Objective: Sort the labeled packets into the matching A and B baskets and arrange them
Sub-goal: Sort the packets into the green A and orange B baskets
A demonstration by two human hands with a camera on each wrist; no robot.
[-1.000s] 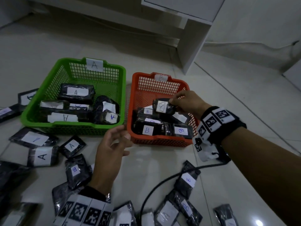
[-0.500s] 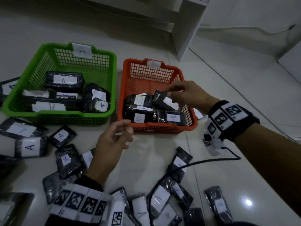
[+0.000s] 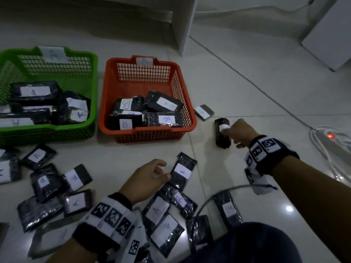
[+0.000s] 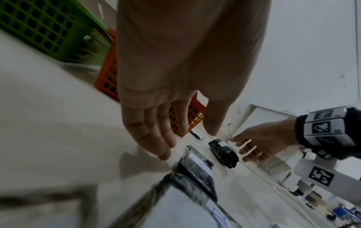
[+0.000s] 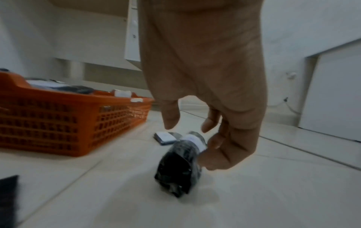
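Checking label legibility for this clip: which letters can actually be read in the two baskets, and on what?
"A": packet in the green basket.
"A": packet there, label turned.
"B": packets and in the orange basket.
Both basket tags: blurred, unreadable.

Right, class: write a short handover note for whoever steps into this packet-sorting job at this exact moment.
Left hand: open, holds nothing, beside a B packet on the floor.
Right hand: open, fingers at a rolled packet on the floor right of the orange basket; no grip yet, label unreadable.
Done: several A packets in the green basket, several B packets in the orange one.
Left: many A and B packets lie loose on the floor; sort them, then arrange.
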